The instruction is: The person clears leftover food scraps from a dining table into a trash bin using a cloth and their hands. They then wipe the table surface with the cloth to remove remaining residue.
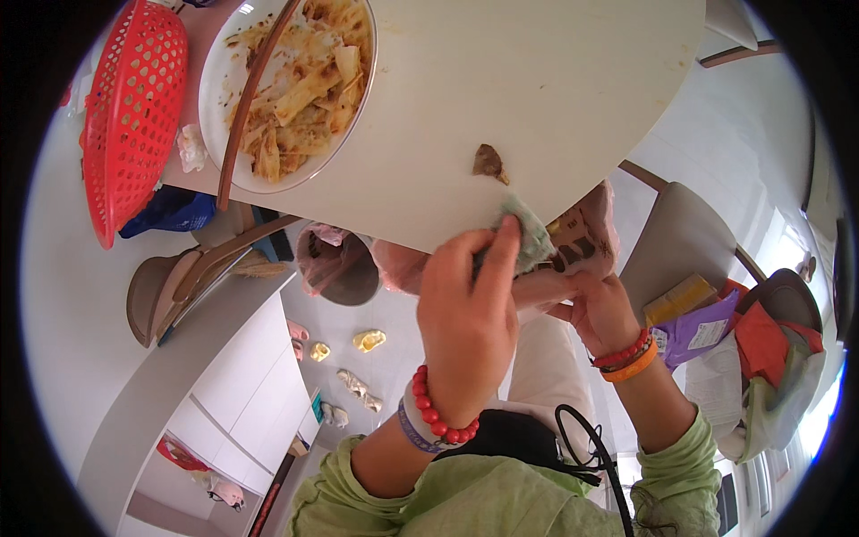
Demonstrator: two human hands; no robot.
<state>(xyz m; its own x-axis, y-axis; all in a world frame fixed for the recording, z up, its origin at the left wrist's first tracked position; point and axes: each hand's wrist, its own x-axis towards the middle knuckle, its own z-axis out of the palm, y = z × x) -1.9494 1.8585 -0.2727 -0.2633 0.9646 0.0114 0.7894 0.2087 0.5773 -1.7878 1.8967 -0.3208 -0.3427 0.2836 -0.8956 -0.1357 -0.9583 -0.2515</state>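
Observation:
My left hand pinches a grey-green cleaning cloth at the rim of a pale tabletop. Just beyond the cloth, a small brown scrap lies on the table. Below the edge, my right hand grips the rim of a pink plastic bag with dark printing visible on it. The bag hangs partly under the table, and the cloth and my left hand hide some of it.
A white plate of torn flatbread has brown chopsticks across it. A red perforated basket overhangs the table's left edge. Below stands a lined waste bin. Chairs and packages are at right.

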